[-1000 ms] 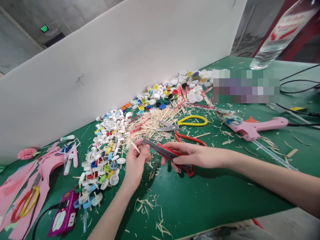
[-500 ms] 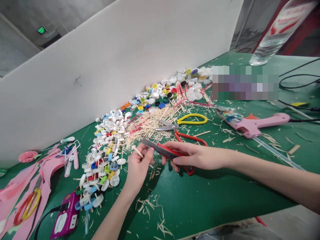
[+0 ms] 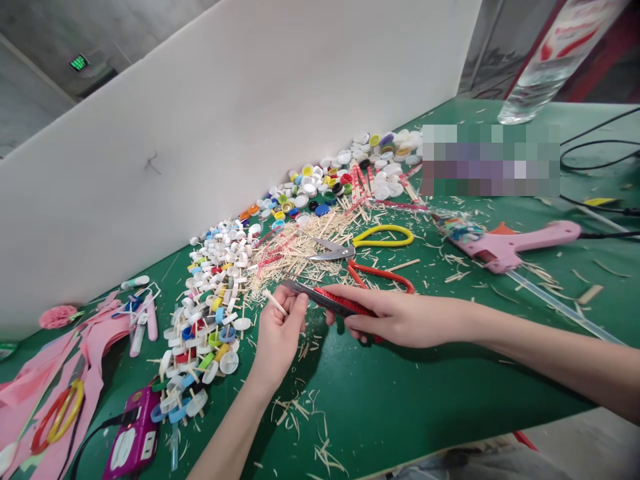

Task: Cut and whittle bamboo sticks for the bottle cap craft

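My left hand [image 3: 280,333] is closed on a thin pale wooden stick [image 3: 275,303], whose rounded end sticks out to the upper left. In my right hand [image 3: 395,317] is a red and black utility knife [image 3: 340,301], its front end pointing left and meeting the left fingertips. The blade's contact with the stick is hidden behind the left thumb. Just beyond the knife lie open scissors [image 3: 383,237] with one yellow and one red handle. Shavings and split sticks [image 3: 295,250] are heaped behind my hands.
Bottle caps on sticks [image 3: 215,300] crowd the left; loose caps [image 3: 310,190] line the white panel [image 3: 225,120]. A pink glue gun [image 3: 510,247] and water bottle [image 3: 535,73] are right. Pink paper [image 3: 93,347], a second pair of scissors [image 3: 60,417] and a purple device [image 3: 133,433] lie left.
My right hand and the knife have shifted very slightly, while the left hand keeps its grip on the stick. The whole view has moved a little.
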Tool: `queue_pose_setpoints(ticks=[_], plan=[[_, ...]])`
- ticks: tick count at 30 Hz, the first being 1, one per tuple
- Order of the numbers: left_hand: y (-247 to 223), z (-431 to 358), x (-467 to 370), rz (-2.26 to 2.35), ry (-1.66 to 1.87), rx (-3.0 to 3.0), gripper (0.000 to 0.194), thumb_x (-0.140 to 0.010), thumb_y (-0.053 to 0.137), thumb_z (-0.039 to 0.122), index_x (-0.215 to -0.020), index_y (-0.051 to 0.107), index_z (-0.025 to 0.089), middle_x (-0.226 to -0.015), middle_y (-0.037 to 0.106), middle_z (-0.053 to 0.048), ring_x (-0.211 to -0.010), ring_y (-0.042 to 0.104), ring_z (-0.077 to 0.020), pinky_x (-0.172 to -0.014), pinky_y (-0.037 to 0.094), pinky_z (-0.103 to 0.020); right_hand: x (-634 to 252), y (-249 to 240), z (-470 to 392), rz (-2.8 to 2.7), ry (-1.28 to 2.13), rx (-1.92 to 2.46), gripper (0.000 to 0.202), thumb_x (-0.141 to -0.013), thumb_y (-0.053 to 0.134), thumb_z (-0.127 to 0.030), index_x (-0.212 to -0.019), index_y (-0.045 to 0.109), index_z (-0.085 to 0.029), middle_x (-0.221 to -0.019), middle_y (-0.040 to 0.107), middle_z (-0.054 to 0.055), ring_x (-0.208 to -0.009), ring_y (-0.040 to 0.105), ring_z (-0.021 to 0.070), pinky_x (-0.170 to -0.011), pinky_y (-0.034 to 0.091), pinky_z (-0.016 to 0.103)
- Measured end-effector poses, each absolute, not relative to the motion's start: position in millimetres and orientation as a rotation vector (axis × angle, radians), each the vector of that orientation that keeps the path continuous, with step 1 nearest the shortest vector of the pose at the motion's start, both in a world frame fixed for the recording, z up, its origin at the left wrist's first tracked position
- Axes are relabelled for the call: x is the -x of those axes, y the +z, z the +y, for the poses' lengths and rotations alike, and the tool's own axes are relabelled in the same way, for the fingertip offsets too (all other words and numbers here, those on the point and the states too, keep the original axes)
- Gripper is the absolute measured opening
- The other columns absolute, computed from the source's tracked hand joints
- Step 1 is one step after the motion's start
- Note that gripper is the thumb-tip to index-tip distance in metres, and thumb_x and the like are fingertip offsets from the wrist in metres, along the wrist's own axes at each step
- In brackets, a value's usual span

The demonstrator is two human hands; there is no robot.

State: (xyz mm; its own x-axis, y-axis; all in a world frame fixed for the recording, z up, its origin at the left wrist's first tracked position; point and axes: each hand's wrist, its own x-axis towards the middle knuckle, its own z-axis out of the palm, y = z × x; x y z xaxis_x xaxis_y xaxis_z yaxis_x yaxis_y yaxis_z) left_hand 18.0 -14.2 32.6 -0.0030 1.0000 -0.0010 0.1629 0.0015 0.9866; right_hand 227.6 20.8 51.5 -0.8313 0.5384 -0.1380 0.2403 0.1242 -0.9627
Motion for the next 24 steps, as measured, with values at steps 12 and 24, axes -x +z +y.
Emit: queue_pose_setpoints(ticks=[12,24], plan=[[28,-13,-22,1.224,1.311,-1.061,0.021,-0.088,0.059,0.038,-0.087,0.048,0.02,-0.053,0.031,0.01,-0.046,0.028,-0.0057,-0.047,0.027,-0.019,-220,52,19,-1.843,2.075,0.672,0.05,-0.094,0.046,-0.034,-0.141,0.033,-0.024,-0.114,0.057,0.008,-0.075,0.063,0.0115,-0.064,0.052,0.026],[33,-1,-7,1.036,1.654,-0.799,0.014,-0.091,0.051,0.032,-0.088,0.054,0.019,-0.076,0.055,0.001,-0.074,0.056,-0.0104,-0.073,0.047,-0.025,-223,52,20,-1.826,2.038,0.868,0.059,-0.09,0.051,-0.042,-0.142,0.032,-0.022,-0.119,0.059,0.01,-0.084,0.063,0.0145,-0.07,0.054,0.028]])
